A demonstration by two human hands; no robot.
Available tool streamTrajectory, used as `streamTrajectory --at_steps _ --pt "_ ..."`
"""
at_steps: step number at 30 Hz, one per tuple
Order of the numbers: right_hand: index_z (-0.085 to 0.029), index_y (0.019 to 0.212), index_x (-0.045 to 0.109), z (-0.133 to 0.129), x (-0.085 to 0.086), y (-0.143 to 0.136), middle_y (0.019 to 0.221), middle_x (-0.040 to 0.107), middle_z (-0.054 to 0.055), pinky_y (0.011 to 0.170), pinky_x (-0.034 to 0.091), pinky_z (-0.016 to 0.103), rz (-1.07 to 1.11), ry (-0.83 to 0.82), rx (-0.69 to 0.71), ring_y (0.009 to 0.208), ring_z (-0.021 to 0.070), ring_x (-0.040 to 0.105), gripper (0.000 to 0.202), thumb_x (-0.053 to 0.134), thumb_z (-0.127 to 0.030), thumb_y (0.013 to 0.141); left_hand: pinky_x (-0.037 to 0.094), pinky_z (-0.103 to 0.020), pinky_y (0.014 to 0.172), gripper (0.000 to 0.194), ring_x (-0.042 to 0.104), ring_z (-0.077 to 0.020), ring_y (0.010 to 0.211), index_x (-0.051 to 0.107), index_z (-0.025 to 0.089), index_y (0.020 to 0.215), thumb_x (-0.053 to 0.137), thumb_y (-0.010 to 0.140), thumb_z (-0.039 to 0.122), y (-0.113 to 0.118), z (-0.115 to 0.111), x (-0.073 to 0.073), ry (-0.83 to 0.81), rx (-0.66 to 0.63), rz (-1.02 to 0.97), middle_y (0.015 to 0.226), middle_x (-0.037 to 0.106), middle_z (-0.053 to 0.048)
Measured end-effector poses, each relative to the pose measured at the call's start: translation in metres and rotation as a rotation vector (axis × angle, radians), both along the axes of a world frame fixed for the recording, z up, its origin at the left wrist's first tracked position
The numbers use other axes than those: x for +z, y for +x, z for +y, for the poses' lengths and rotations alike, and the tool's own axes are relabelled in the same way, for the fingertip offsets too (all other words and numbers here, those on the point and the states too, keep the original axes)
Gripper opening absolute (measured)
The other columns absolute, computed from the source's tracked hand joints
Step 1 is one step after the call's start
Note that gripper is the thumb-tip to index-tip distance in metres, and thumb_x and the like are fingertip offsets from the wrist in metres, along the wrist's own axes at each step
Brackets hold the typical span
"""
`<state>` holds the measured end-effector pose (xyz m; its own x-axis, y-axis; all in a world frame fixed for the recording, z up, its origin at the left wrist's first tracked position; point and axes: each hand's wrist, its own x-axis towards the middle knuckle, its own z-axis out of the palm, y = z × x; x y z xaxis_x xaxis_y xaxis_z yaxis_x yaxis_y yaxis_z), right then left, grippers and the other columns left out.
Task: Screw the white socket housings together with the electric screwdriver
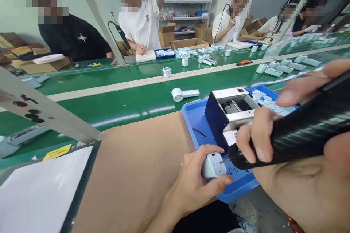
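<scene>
Now the left hand (193,184) pinches a pale plastic housing (214,167) over the blue tray's (200,116) left side; the right hand (261,134) grips a black electric screwdriver (295,140), long axis slanting down-left, bit (225,160) at the housing's face. Inside the tray stands a screw dispenser (217,122).

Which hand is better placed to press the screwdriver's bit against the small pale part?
Likely the right hand: it holds the black screwdriver, with the bit at the pale part. The left hand is occupied holding that part.
</scene>
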<state>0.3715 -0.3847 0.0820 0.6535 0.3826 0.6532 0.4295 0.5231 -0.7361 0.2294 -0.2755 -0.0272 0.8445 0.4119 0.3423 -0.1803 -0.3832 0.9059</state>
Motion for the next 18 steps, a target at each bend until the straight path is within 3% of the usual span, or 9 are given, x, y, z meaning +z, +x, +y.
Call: streamTrajectory --at_steps 3,5,7,10,12,14,16,18 --pt "-0.058 0.146 0.077 0.002 0.000 -0.008 0.136 0.068 0.003 0.030 0.046 0.038 0.050 0.033 -0.062 0.047 0.0129 0.036 0.038 0.081 -0.077 0.114 0.042 -0.027 0.063 0.070 0.052 -0.0157 0.065 0.081 0.023 0.133 0.069 0.111 0.088 0.001 0.004 0.000 0.009 0.014 -0.011 0.078 0.065 0.002" --pt "-0.047 0.140 0.081 0.001 0.002 -0.007 0.127 0.069 0.004 0.035 0.054 0.040 0.138 0.157 -0.065 0.049 0.0139 0.038 0.043 0.093 -0.073 0.107 0.044 -0.027 0.064 0.063 0.055 -0.0163 0.067 0.081 0.024 0.133 0.074 0.111 0.083 0.001 0.006 -0.001 0.003 0.011 0.005 0.081 0.067 0.001" --pt "-0.039 0.133 0.084 -0.008 0.003 0.004 0.120 0.066 0.004 0.038 0.052 0.037 0.194 0.245 -0.081 0.050 0.0122 0.040 0.050 0.106 -0.066 0.097 0.043 -0.027 0.063 0.057 0.055 -0.0169 0.067 0.078 0.025 0.134 0.075 0.113 0.078 -0.003 0.007 -0.004 -0.002 0.007 0.021 0.081 0.066 0.001" --pt "-0.042 0.132 0.085 -0.035 -0.003 0.034 0.119 0.061 0.001 0.043 0.048 0.034 0.212 0.142 -0.196 0.054 0.0132 0.052 0.062 0.116 -0.067 0.084 0.047 -0.028 0.064 0.048 0.058 -0.0182 0.067 0.071 0.028 0.141 0.070 0.118 0.070 -0.014 0.009 -0.004 0.040 0.029 0.071 0.086 0.068 0.001" --pt "-0.045 0.133 0.087 -0.057 -0.018 0.056 0.115 0.061 0.001 0.044 0.050 0.037 0.184 0.062 -0.270 0.054 0.0168 0.057 0.065 0.116 -0.070 0.080 0.051 -0.029 0.064 0.046 0.063 -0.0194 0.068 0.065 0.030 0.148 0.072 0.118 0.065 -0.022 0.018 0.001 0.138 0.077 0.139 0.094 0.073 -0.001" --pt "-0.047 0.131 0.089 -0.078 -0.039 0.075 0.111 0.065 0.002 0.044 0.050 0.039 0.194 0.044 -0.297 0.055 0.0204 0.059 0.061 0.115 -0.068 0.080 0.056 -0.031 0.067 0.049 0.072 -0.0223 0.074 0.059 0.030 0.152 0.076 0.116 0.059 -0.027 0.039 0.013 0.305 0.126 0.209 0.107 0.078 -0.004" --pt "-0.042 0.127 0.090 -0.098 -0.061 0.090 0.111 0.070 0.008 0.047 0.053 0.042 0.214 -0.033 -0.294 0.070 0.0301 0.068 0.059 0.106 -0.080 0.085 0.061 -0.036 0.075 0.048 0.080 -0.0275 0.086 0.055 0.029 0.153 0.075 0.115 0.051 -0.024 0.073 0.029 0.502 0.157 0.294 0.121 0.080 -0.008" --pt "-0.040 0.124 0.091 -0.117 -0.078 0.103 0.099 0.074 0.013 0.068 0.067 0.059 0.230 -0.246 -0.248 0.089 0.0423 0.076 0.067 0.075 -0.101 0.100 0.063 -0.041 0.082 0.041 0.084 -0.0331 0.097 0.054 0.027 0.150 0.066 0.115 0.043 -0.014 0.116 0.045 0.662 0.198 0.437 0.131 0.079 -0.013"
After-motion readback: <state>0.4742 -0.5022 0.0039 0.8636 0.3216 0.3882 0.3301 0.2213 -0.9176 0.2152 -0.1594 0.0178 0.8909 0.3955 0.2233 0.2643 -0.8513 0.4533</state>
